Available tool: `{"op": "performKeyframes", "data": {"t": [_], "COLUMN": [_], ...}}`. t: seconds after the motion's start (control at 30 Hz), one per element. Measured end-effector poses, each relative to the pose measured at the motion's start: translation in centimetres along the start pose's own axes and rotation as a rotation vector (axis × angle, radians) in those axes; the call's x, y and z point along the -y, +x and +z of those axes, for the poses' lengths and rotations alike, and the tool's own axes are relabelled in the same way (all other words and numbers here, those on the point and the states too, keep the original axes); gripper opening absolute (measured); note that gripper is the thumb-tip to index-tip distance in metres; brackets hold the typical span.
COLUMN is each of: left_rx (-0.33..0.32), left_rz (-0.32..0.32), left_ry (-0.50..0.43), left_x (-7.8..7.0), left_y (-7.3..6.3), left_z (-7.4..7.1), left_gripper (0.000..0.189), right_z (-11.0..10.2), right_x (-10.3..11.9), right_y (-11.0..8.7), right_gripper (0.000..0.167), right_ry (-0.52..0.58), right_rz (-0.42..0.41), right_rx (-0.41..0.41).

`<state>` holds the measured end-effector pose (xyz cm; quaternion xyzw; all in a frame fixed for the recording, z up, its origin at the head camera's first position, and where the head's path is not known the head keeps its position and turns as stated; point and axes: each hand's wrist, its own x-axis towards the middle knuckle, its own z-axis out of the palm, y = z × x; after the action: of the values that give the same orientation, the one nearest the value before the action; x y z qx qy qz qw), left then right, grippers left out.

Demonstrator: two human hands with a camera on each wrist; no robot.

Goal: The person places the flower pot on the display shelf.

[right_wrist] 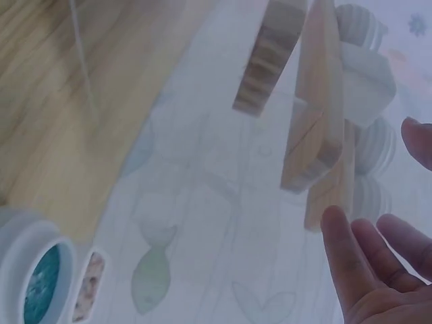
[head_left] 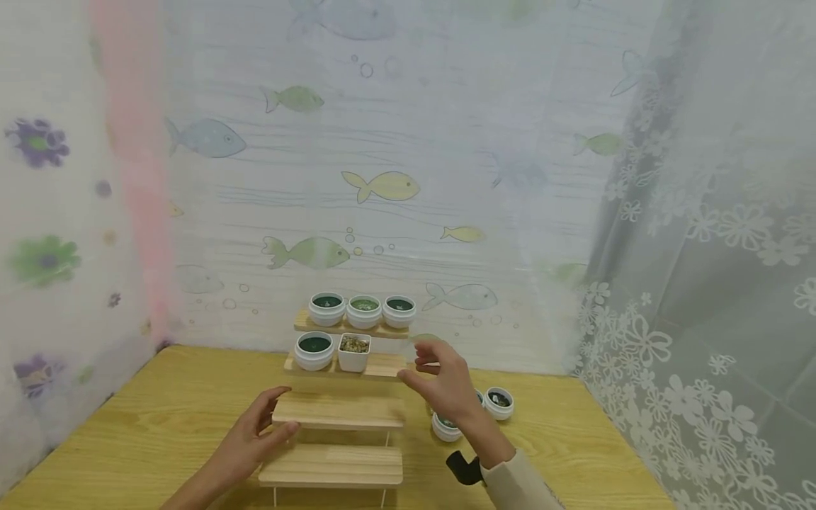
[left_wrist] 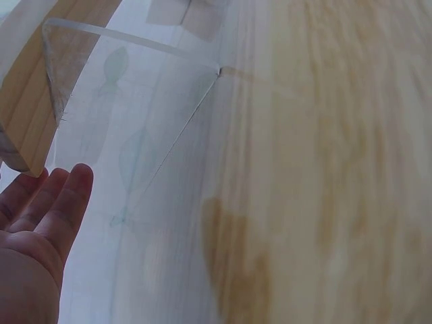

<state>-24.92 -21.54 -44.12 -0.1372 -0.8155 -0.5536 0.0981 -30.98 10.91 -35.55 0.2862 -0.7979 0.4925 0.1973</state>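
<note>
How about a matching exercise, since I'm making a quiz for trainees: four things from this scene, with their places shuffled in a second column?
Things
1. Square cup
2. Light-green-filled cup
3. Left hand
4. Right hand

Places
A. At the left end of the third step from the top
B. On the second step from the top, beside a round cup
C. Near the second step's right end
D. In the middle of the row on the top step

Pairs: 1-B, 2-D, 3-A, 4-C
</note>
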Motion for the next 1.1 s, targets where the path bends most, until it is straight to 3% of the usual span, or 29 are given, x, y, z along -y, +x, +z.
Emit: {"op": "performKeyframes", "data": {"t": [0.33, 0.7, 1.1], "left_rx": [-0.002, 0.007, 0.013], "left_rz": [0.026, 0.013, 0.004], "left_ry": [0.015, 0.004, -0.011], "left_x": [-0.2, -0.3, -0.3], "left_y": [0.1, 0.0, 0.0], "left_z": [0.1, 0.1, 0.1], "left_gripper": [0.059, 0.057, 0.059], "right_z": [-2.4, -3.7, -4.0], "right_x": [-2.3, -4.8, -6.8], "right_y": [-2.4, -4.1, -5.3], "right_gripper": [0.041, 0.040, 0.053], "right_ry": [-0.084, -0.153, -0.188], "right_rz": [0.041, 0.122, 0.236], "right_rx": [-0.036, -0.053, 0.037]}}
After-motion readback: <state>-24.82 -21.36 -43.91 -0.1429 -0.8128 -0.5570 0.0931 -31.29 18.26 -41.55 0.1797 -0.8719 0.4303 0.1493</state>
